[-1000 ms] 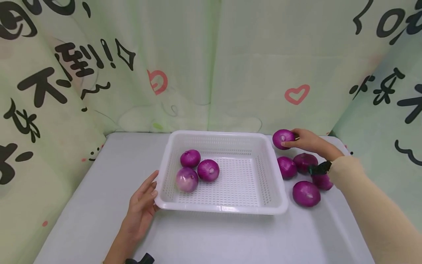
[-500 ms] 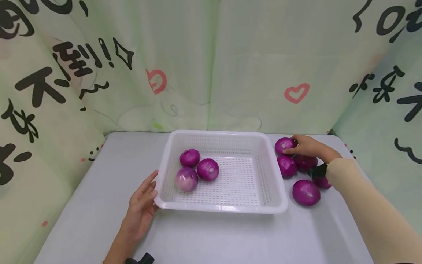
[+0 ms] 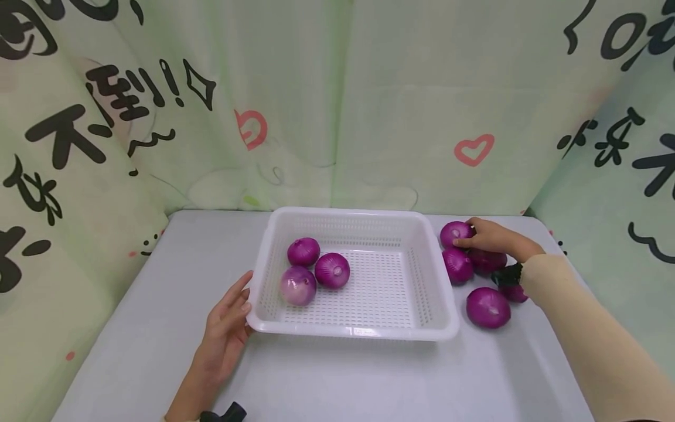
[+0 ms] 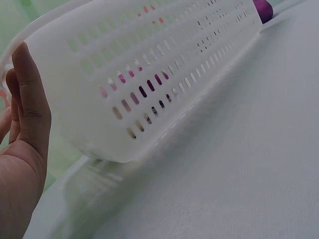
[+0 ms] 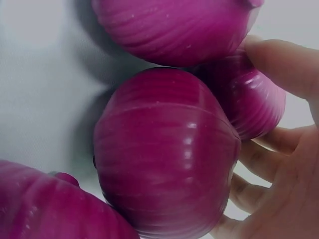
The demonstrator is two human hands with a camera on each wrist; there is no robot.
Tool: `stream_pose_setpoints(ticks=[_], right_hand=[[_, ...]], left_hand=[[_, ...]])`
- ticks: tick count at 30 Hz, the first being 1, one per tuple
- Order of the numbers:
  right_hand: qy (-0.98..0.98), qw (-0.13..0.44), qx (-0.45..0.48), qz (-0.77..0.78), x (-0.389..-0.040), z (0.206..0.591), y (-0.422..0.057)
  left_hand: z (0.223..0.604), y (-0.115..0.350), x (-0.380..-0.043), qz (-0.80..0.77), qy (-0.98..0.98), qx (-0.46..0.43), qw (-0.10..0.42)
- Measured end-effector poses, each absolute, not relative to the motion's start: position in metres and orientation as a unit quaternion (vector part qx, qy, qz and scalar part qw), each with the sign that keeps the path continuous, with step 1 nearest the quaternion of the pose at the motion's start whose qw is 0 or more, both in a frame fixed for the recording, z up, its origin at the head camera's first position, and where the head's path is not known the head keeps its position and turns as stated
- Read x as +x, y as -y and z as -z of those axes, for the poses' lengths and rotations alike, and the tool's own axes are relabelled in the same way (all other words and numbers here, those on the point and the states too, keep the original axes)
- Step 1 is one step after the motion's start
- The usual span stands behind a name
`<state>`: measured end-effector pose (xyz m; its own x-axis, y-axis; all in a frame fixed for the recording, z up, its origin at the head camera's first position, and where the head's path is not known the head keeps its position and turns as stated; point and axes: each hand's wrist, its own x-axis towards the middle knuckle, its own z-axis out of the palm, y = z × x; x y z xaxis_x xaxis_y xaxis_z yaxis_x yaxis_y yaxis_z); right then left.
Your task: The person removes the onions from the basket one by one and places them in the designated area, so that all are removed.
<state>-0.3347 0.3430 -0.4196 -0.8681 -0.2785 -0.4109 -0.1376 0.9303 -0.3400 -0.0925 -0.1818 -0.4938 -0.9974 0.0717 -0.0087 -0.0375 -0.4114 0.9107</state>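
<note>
My right hand (image 3: 493,237) grips a red onion (image 3: 452,232) at the table's back right, thumb on the near side. In the right wrist view the held onion (image 5: 254,102) shows between thumb and fingers, partly covered by nearer onions. One nearer red onion (image 5: 167,149) fills that view's middle. My left hand (image 3: 227,331) touches the left end of a white plastic basket (image 3: 350,333), its fingers fairly straight against the wall below the rim. Inside the basket, toward its left, lie three red onions (image 3: 333,271).
Beside the basket's right wall sit several loose red onions (image 3: 488,308), partly hidden by the right wrist. A white-covered table (image 3: 337,381) bears everything. Pale green printed curtains (image 3: 390,105) enclose the back and sides.
The right hand has lowered its onion slightly toward the near side, down beside the other loose onions, and then stayed there. The left hand and basket keep their places.
</note>
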Motion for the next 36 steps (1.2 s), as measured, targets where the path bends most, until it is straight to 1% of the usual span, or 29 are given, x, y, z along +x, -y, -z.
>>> stream_pose_setpoints(ticks=[7, 14, 24, 28, 36], right_hand=[[-0.956, 0.228, -0.107, 0.153, -0.333, 0.421, -0.343], [-0.958, 0.206, -0.112, 0.163, -0.334, 0.420, -0.343], [-0.958, 0.195, -0.120, 0.172, -0.333, 0.406, -0.346], [-0.958, 0.175, -0.132, 0.185, -0.331, 0.394, -0.339], [-0.947, 0.106, -0.170, 0.252, -0.324, 0.370, -0.313]], left_hand=[[0.493, 0.182, -0.093, -0.837, -0.546, 0.019, 0.035], [0.491, 0.181, -0.092, -0.837, -0.545, 0.010, 0.035], [0.491, 0.180, -0.093, -0.847, -0.530, 0.023, 0.030], [0.491, 0.179, -0.093, -0.850, -0.526, 0.021, 0.028], [0.491, 0.180, -0.092, -0.848, -0.528, 0.027, 0.027]])
